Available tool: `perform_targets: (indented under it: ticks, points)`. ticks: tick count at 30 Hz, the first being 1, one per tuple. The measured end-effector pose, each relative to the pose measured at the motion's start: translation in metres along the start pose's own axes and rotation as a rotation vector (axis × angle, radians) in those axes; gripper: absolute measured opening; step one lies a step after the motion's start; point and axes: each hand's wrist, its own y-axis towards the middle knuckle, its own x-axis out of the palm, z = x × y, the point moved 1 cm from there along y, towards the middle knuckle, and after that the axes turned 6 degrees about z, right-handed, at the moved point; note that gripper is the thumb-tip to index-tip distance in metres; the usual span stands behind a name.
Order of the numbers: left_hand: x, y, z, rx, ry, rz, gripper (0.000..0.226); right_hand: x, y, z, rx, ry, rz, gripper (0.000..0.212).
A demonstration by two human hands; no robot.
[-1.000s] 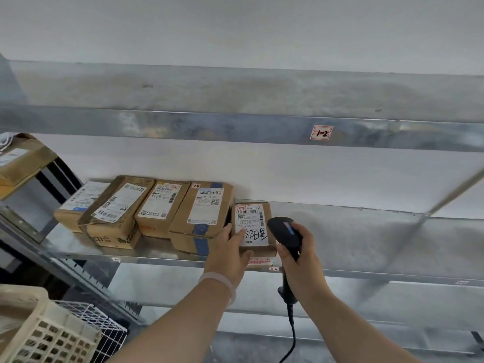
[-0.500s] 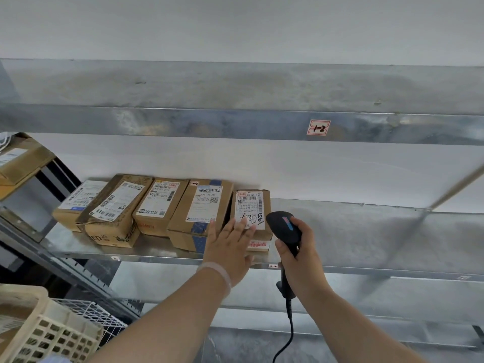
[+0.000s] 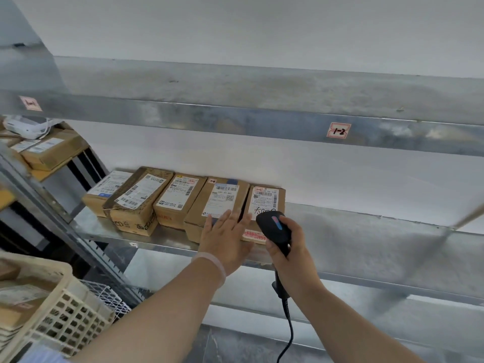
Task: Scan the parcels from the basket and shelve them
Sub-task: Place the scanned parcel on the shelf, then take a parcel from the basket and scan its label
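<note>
Several brown cardboard parcels with white labels stand in a row on the metal shelf [image 3: 366, 226]. The rightmost small parcel [image 3: 265, 199] has handwriting on its label. My left hand [image 3: 226, 241] is flat with fingers apart, in front of that parcel and the taped parcel [image 3: 217, 205] beside it, holding nothing. My right hand [image 3: 290, 239] grips a black barcode scanner [image 3: 273, 227] just in front of the small parcel, its cable hanging down. A cream plastic basket [image 3: 65, 318] with parcels inside sits at the lower left.
The upper shelf rail carries a tag marked 1-2 [image 3: 339, 131]. A second rack at the left holds more parcels [image 3: 49, 151] and a white device [image 3: 23, 125]. A white wire basket [image 3: 104, 294] stands behind the cream one. The shelf stretches bare to the right.
My left hand let go of the small parcel, which now stands further back in the row, and the hand has opened flat. The view shifted right and down.
</note>
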Motion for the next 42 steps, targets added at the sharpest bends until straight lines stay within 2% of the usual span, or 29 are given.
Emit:
perform_targets:
  ticks: [7, 13, 17, 20, 26, 32, 42]
  points:
    - [-0.040, -0.072, -0.079, -0.291, 0.041, 0.096, 0.064, 0.080, -0.013, -0.044, -0.160, 0.042, -0.294, 0.053]
    - [-0.076, -0.154, -0.157, -0.580, 0.037, 0.174, 0.064, 0.172, -0.055, -0.097, -0.335, 0.095, -0.511, 0.060]
    - [-0.095, -0.208, -0.205, -0.722, 0.012, 0.262, 0.064, 0.227, -0.091, -0.124, -0.355, 0.145, -0.664, 0.060]
    - [-0.101, -0.245, -0.242, -0.792, 0.001, 0.265, 0.064, 0.268, -0.116, -0.140, -0.348, 0.159, -0.723, 0.055]
    - [-0.113, -0.305, -0.333, -0.864, -0.047, 0.222, 0.064, 0.351, -0.165, -0.170, -0.346, 0.125, -0.754, 0.052]
    - [-0.123, -0.324, -0.419, -0.860, -0.147, 0.170, 0.064, 0.422, -0.185, -0.194, -0.283, 0.069, -0.679, 0.051]
    - [-0.106, -0.306, -0.487, -0.863, -0.304, 0.099, 0.064, 0.479, -0.171, -0.200, -0.182, -0.072, -0.568, 0.048]
